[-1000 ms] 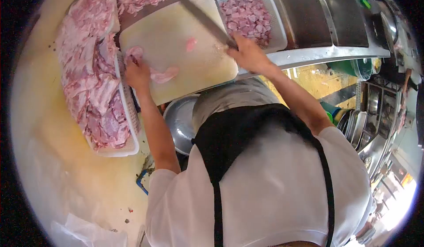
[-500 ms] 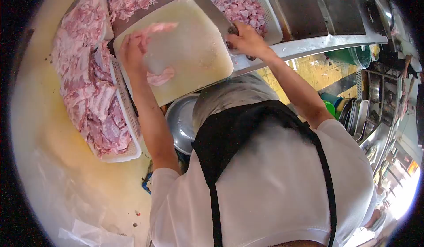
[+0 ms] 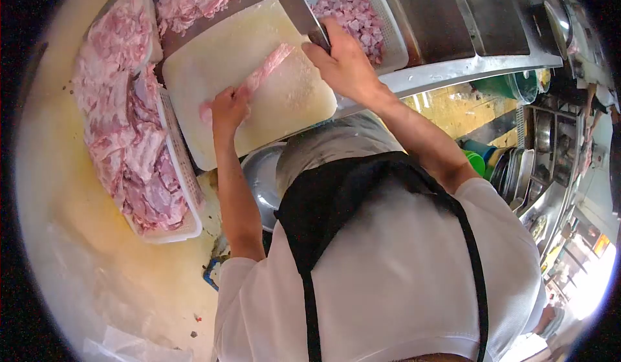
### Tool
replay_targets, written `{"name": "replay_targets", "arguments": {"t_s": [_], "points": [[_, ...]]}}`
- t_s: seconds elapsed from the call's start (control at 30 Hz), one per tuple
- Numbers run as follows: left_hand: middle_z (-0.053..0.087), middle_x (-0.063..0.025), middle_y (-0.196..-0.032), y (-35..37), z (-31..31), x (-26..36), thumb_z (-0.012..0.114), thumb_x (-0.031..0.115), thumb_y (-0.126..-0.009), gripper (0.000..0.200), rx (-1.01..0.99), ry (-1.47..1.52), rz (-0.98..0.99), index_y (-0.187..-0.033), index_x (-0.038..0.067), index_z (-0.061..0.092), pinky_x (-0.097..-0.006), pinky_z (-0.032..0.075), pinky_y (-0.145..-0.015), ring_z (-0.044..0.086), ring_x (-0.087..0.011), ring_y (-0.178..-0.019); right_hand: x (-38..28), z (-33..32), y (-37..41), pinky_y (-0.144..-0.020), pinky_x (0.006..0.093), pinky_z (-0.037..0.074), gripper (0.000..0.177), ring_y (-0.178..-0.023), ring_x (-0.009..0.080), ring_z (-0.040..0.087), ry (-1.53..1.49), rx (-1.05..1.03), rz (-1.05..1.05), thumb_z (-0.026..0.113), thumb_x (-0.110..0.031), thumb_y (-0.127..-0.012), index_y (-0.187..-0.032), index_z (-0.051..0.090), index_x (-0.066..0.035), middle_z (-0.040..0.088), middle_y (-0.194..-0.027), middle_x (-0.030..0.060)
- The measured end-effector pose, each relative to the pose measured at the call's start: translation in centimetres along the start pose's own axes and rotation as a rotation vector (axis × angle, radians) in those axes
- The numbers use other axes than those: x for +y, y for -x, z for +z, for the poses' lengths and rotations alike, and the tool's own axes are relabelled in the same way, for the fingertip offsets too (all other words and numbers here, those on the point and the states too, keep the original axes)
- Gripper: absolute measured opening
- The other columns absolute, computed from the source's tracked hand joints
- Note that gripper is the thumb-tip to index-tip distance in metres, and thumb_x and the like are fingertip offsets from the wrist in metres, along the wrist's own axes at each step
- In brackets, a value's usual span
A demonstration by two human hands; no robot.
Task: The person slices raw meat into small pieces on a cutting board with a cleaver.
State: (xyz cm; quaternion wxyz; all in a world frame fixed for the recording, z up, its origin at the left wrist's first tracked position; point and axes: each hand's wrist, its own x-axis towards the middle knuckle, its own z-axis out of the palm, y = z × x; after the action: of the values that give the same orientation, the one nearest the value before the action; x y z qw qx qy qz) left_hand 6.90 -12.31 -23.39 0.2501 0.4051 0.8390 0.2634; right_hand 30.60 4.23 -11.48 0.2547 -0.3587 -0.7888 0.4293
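A long strip of raw meat point(image 3: 268, 65) lies slantwise across the white cutting board point(image 3: 187, 71). My left hand point(image 3: 229, 108) is closed on the strip near its lower left part, and a bit of pink meat shows past the fingers on the left. My right hand point(image 3: 348, 64) grips the dark handle of a large knife point(image 3: 296, 5) above the board's right edge. Its wide blade points up and away to the top of the view, apart from the strip.
Left of the board, white baskets point(image 3: 187, 194) hold large slabs of raw meat point(image 3: 123, 116). Fatty trimmings point(image 3: 194, 0) lie behind the board. A white basket point(image 3: 396, 22) of diced meat point(image 3: 356, 19) stands to the right. Below the counter is a metal bowl point(image 3: 262, 181).
My left hand has come nearer and to the right, and the meat now stretches as one line across the board. My right hand has lifted slightly with the knife.
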Motion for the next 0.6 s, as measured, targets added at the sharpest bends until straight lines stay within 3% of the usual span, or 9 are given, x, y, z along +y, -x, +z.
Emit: {"name": "replay_targets", "arguments": {"t_s": [0.07,0.13,0.17,0.23,0.3,0.4,0.47,0.5,0.6], "points": [[0.062,-0.0103,-0.061,0.5,-0.2,0.7,0.065,0.04,-0.085,0.042,-0.002,0.103,-0.003,-0.075,0.0,0.061,-0.0333,0.047,-0.052,0.06,-0.0166,-0.053,-1.4,1.4,-0.3,-0.069,0.0438,0.05,0.039,-0.08,0.0391,0.065,-0.059,0.05,-0.044,0.061,-0.023,-0.091,-0.117,0.048,0.003,0.065,-0.085,0.0244],[0.062,-0.0093,-0.061,0.7,-0.5,1.2,0.065,0.038,-0.086,0.04,-0.003,0.207,0.0,-0.076,-0.001,0.062,-0.0324,0.046,-0.05,0.06,-0.0158,-0.052,-1.0,3.8,0.2,-0.065,0.0552,0.05,0.033,-0.074,0.0493,0.063,-0.037,-0.005,0.041,0.059,-0.02,-0.093,-0.113,0.045,0.003,0.063,-0.079,0.0296],[0.062,-0.0084,-0.06,0.5,-0.4,1.4,0.065,0.036,-0.086,0.038,-0.026,0.183,-0.055,-0.077,-0.001,0.062,-0.0316,0.045,-0.048,0.06,-0.0147,-0.051,1.7,6.4,0.6,-0.066,0.0575,0.05,0.032,-0.074,0.0501,0.063,0.027,-0.09,0.093,0.057,-0.018,-0.092,-0.111,0.043,0.003,0.062,-0.077,0.0312],[0.061,-0.0076,-0.059,0.5,-0.3,1.5,0.065,0.034,-0.087,0.036,-0.045,0.164,-0.107,-0.078,-0.001,0.063,-0.0308,0.044,-0.047,0.059,-0.0136,-0.051,7.2,8.7,0.9,-0.066,0.0571,0.049,0.034,-0.074,0.0505,0.063,0.121,-0.174,0.046,0.059,-0.019,-0.091,-0.113,0.043,0.004,0.062,-0.076,0.0309],[0.061,-0.0079,-0.058,0.6,-0.2,1.2,0.064,0.032,-0.087,0.034,-0.072,0.286,-0.173,-0.079,-0.001,0.064,-0.0312,0.044,-0.047,0.059,-0.0143,-0.05,8.0,8.5,0.5,-0.066,0.0566,0.048,0.037,-0.074,0.0509,0.062,0.209,-0.258,0.002,0.06,-0.019,-0.091,-0.114,0.043,0.004,0.063,-0.076,0.0306],[0.062,-0.008,-0.059,1.0,-0.5,1.2,0.064,0.031,-0.086,0.033,-0.043,0.218,-0.069,-0.077,0.0,0.064,-0.0322,0.044,-0.047,0.058,-0.0148,-0.049,4.2,5.2,-1.3,-0.068,0.0544,0.05,0.04,-0.077,0.051,0.063,0.354,-0.2,0.036,0.06,-0.018,-0.09,-0.118,0.044,0.005,0.063,-0.077,0.0304],[0.061,-0.0076,-0.059,1.4,-1.1,2.8,0.064,0.03,-0.086,0.032,-0.034,0.201,-0.087,-0.076,0.0,0.064,-0.0314,0.043,-0.047,0.057,-0.0146,-0.049,1.2,3.7,-1.9,-0.066,0.0562,0.051,0.031,-0.075,0.0492,0.064,0.108,-0.019,-0.099,0.058,-0.016,-0.09,-0.109,0.045,0.005,0.063,-0.078,0.0302],[0.061,-0.0072,-0.059,1.7,-1.3,3.1,0.064,0.029,-0.086,0.031,-0.036,0.171,-0.096,-0.075,0.001,0.063,-0.0305,0.043,-0.047,0.056,-0.0145,-0.048,-1.5,2.8,-1.9,-0.066,0.0567,0.05,0.032,-0.077,0.0498,0.063,0.018,-0.088,0.022,0.059,-0.017,-0.091,-0.11,0.046,0.006,0.063,-0.08,0.0306],[0.06,-0.0056,-0.059,0.7,0.2,0.7,0.063,0.027,-0.087,0.027,0.032,0.004,-0.031,-0.076,0.002,0.063,-0.0285,0.041,-0.046,0.055,-0.0132,-0.048,0.3,7.3,0.7,-0.076,0.0532,0.048,0.044,-0.088,0.0484,0.062,0.008,-0.057,0.055,0.058,-0.027,-0.093,-0.119,0.048,0.007,0.062,-0.093,0.0328]]}}
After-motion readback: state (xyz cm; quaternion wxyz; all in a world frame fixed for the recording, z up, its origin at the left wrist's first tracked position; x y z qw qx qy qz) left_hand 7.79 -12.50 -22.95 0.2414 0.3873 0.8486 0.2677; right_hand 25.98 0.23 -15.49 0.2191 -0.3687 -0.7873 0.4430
